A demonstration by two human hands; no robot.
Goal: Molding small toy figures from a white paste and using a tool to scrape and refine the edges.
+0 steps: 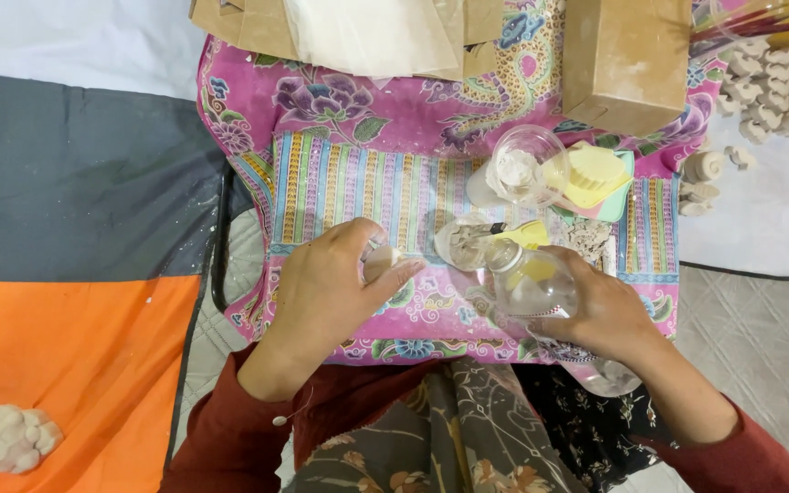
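Left hand fingers pinch a small pale cap; right hand fingers wrap a clear plastic bottle, tilted, mouth toward 11 o'clock, over a small mould. Opening looks done, pouring apparently underway. At 12 o'clock, a clear cup holds white powder; bottle seems partly full.

The left hand closes over a small pale object, so only its tip shows past the fingers and its kind cannot be told. The right hand covers the lower part of the clear plastic bottle. Beyond that grip, the cardboard box is cut off by the top edge.
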